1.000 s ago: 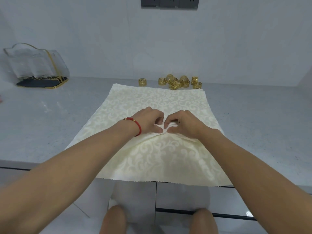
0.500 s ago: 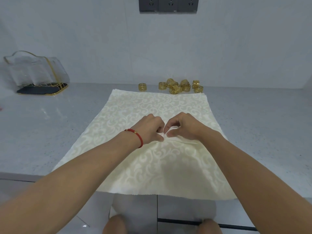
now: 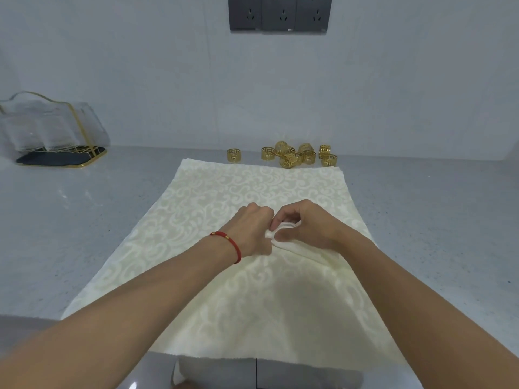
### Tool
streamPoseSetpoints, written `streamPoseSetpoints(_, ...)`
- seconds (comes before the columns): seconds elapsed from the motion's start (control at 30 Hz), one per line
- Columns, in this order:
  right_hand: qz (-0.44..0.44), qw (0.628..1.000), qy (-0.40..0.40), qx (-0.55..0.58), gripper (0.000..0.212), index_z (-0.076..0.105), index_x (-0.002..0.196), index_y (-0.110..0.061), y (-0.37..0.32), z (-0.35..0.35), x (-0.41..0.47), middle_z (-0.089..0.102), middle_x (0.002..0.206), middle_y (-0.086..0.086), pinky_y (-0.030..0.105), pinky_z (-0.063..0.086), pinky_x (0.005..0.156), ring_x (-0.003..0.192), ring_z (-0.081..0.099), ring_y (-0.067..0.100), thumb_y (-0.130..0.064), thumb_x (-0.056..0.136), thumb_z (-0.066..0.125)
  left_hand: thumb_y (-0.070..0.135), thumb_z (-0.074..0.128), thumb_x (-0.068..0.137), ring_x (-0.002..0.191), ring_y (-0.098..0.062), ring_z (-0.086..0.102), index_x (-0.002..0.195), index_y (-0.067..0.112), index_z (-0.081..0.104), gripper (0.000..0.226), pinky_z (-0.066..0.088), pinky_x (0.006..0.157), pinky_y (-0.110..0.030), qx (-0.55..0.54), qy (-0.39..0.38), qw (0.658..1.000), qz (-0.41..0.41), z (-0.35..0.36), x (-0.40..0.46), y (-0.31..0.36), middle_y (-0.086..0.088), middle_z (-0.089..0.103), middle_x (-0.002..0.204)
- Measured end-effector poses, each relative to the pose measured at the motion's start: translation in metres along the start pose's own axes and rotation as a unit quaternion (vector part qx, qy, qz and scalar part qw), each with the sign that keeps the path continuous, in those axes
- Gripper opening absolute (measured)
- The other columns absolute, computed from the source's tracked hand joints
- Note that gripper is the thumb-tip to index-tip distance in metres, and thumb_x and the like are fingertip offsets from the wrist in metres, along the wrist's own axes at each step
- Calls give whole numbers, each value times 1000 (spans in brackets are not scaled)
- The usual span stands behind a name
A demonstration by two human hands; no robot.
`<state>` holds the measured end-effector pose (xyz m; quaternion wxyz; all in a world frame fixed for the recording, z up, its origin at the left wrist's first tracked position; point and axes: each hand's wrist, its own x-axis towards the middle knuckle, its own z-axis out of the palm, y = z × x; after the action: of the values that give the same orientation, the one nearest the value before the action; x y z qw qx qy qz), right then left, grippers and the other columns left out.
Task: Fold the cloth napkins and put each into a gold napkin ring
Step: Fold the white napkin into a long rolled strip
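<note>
Both hands meet over the middle of the napkin [image 3: 252, 279], each with curled fingers pinching up a small pleat of the fabric. On the left hand [image 3: 250, 233] the knuckles face up and the fingertips are tucked under, gripping the bunched cloth; a red string bracelet [image 3: 229, 244] circles its wrist. On the right hand [image 3: 304, 226] the thumb and forefinger close on the same raised fold from the other side, so the two hands touch or nearly touch at the pinch. Creases run from the pinched spot toward the right side of the napkin.

Cream-coloured with a scroll pattern, the napkin lies spread flat on the grey counter [image 3: 435, 220], reaching from near the back edge to the front edge, where its hem hangs slightly over.

Gold napkin rings [image 3: 297, 155] sit along the back edge of the counter, just beyond the far hem of the napkin: one ring [image 3: 234, 155] stands alone to the left, the others are clustered and partly piled together.

At the back left corner of the counter stands a clear holder with gold trim [image 3: 53, 130] on a dark base. Dark wall sockets [image 3: 278, 12] are mounted on the wall above the rings.
</note>
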<state>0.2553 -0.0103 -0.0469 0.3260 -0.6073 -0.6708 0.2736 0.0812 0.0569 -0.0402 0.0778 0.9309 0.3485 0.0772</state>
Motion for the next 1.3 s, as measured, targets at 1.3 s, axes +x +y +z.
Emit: streamPoseSetpoints(1.3, 153, 933, 216, -243, 36, 59, 119, -17, 88, -62, 200, 60, 119, 8, 38, 46, 78, 105, 61, 30, -36, 92, 72, 6, 68, 76, 67, -26, 51, 73, 12, 51, 19, 33, 61, -34, -91, 245, 955, -140, 19, 51, -74, -2, 58, 71)
